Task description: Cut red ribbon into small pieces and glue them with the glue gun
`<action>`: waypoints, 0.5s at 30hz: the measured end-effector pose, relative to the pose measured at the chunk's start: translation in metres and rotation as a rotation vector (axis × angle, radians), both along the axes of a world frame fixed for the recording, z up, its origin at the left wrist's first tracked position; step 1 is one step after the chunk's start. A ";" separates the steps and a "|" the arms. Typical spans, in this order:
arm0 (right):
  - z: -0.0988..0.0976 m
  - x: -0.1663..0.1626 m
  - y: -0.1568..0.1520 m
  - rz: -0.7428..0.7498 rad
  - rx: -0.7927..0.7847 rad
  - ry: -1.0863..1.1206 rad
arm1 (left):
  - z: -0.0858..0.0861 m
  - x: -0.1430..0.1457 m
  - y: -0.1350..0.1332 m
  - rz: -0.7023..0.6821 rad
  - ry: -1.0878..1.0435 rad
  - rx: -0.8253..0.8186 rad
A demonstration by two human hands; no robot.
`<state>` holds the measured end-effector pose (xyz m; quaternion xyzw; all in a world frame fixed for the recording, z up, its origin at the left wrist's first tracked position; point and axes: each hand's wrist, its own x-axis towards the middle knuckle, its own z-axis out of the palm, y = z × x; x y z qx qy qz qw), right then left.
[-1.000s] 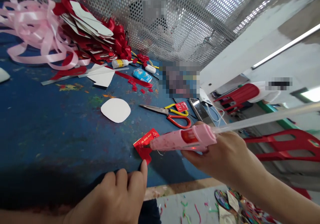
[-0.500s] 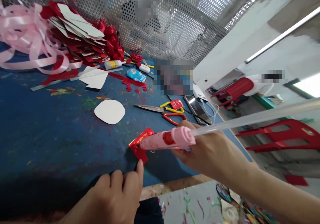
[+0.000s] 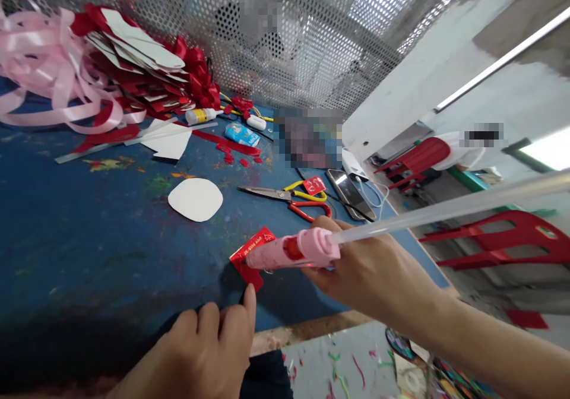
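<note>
My right hand (image 3: 351, 253) is wrapped round a pink hot glue gun (image 3: 289, 253), its fingers largely hidden behind it. A long translucent glue stick (image 3: 427, 209) sticks out of the gun's back end. The nozzle tip is over a small red paper piece (image 3: 255, 276) with gold print, lying on the blue tabletop. My left hand (image 3: 209, 333) has its index finger stretched out, with the fingertip holding down the near corner of that piece; its other fingers are curled. Just beyond lies a rounded white paper shape (image 3: 195, 199). Scissors (image 3: 271, 193) with yellow and red handles rest beyond the gun.
Pink ribbon (image 3: 48, 72) and a stack of red and white cut paper (image 3: 133, 48) fill the back left. A glue bottle (image 3: 200, 116), a blue packet (image 3: 241, 133) and a phone (image 3: 350, 194) lie along the back. Red chairs (image 3: 503, 241) stand at the right.
The glue gun and my right hand have shifted slightly left, bringing the nozzle a little further over the red paper piece. My left hand stays in place.
</note>
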<state>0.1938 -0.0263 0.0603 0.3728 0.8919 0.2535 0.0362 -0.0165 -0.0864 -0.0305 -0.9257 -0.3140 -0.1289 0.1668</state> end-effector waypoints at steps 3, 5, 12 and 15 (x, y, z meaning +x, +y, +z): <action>0.000 -0.001 0.002 0.006 0.047 -0.027 | -0.001 0.000 -0.001 -0.002 -0.003 0.006; 0.001 -0.001 0.003 0.013 0.075 -0.041 | 0.000 0.001 0.000 -0.009 -0.003 0.006; 0.003 0.000 -0.002 -0.004 0.025 0.022 | 0.001 0.002 0.003 -0.001 0.010 -0.010; 0.005 -0.001 -0.001 0.025 0.051 -0.006 | 0.001 0.001 0.002 -0.006 0.000 0.002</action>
